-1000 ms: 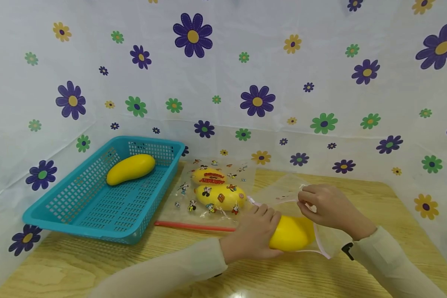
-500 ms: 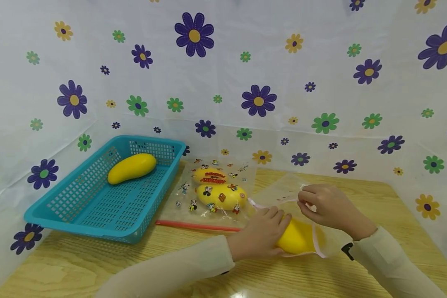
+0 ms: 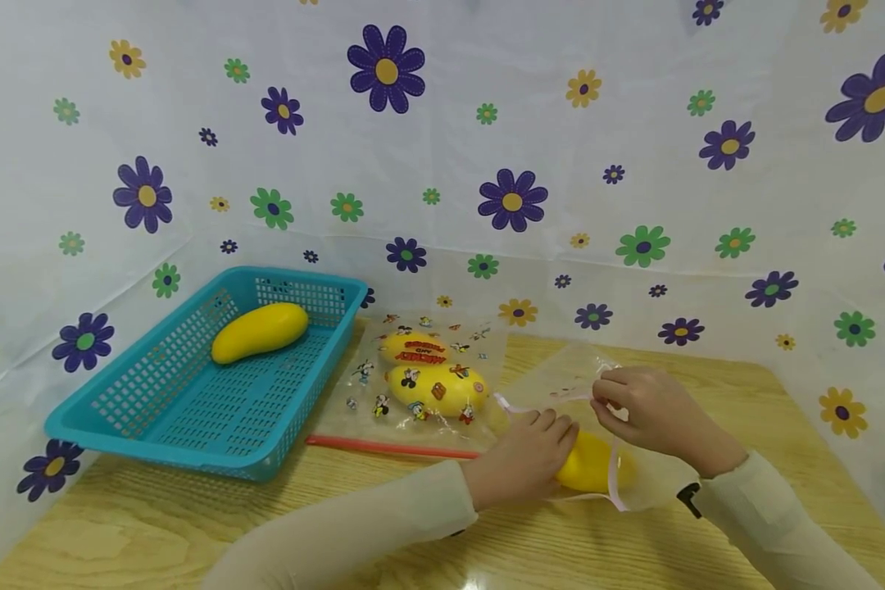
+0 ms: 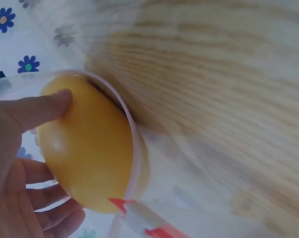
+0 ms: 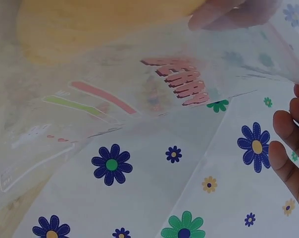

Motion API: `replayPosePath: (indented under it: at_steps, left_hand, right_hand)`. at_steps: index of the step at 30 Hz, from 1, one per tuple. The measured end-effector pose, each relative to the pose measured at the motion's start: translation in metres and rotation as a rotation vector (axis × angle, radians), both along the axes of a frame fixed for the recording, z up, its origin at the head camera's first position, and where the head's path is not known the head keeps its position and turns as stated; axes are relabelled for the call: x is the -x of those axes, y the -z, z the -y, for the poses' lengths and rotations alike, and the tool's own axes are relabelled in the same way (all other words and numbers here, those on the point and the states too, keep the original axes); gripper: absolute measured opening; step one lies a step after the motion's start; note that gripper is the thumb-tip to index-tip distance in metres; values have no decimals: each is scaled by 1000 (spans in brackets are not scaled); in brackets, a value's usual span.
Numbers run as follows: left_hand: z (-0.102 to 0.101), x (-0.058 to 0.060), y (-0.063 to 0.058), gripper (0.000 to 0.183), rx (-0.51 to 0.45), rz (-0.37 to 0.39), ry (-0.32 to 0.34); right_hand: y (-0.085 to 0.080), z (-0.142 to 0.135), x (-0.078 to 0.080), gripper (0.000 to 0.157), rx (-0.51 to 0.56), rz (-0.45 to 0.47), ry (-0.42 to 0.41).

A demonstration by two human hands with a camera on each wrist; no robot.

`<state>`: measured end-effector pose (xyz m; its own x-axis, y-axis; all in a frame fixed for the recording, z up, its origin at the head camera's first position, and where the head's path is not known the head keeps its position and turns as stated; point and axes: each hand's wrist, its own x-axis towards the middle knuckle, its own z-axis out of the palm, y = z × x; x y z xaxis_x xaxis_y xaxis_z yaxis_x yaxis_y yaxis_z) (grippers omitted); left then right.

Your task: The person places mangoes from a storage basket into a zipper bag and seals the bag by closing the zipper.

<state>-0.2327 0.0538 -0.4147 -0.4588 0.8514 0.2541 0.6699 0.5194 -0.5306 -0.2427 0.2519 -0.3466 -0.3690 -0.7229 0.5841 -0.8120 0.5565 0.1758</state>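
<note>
My left hand (image 3: 527, 455) grips a yellow mango (image 3: 593, 463) from its left end. In the left wrist view the thumb lies over the mango (image 4: 90, 148) and the fingers curl beneath it. The mango's far end is inside a clear zip bag (image 3: 560, 373), past the pale pink strip (image 3: 614, 483) at its mouth. My right hand (image 3: 656, 414) pinches the upper edge of the mouth and holds it raised. In the right wrist view the bag (image 5: 179, 79) shows printed lettering, with the mango blurred behind the film.
A blue plastic basket (image 3: 192, 418) on the left holds another mango (image 3: 261, 332). Between basket and hands lies a printed clear bag (image 3: 354, 418) with a red zip strip (image 3: 391, 447) and two mangoes (image 3: 438, 389) inside. A flowered cloth (image 3: 442, 164) stands behind the wooden table (image 3: 560, 549).
My left hand has moved right, sliding the mango deeper into the bag; the pink strip now crosses further along it. The right hand has stayed nearly still.
</note>
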Motion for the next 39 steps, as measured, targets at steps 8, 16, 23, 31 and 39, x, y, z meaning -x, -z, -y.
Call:
replayPosePath:
  at_steps: [8,16,23,31,39]
  left_hand:
    - [3,-3,1,66,-53,-54,41]
    - [6,-5,-2,35,-74,-32,73]
    - [-1,3,2,20,-70,-101,111]
    - [2,2,2,22,-49,-61,133]
    - [30,-17,-23,41,-24,38,132]
  right_hand:
    - [1,0,0,40,0,0,-2]
    - [-1,1,0,23,-1,6,-2]
    - [-1,3,-2,22,-15,6,11]
    - [1,1,-2,20,-3,22,17]
    - [1,0,0,40,18,-2,7]
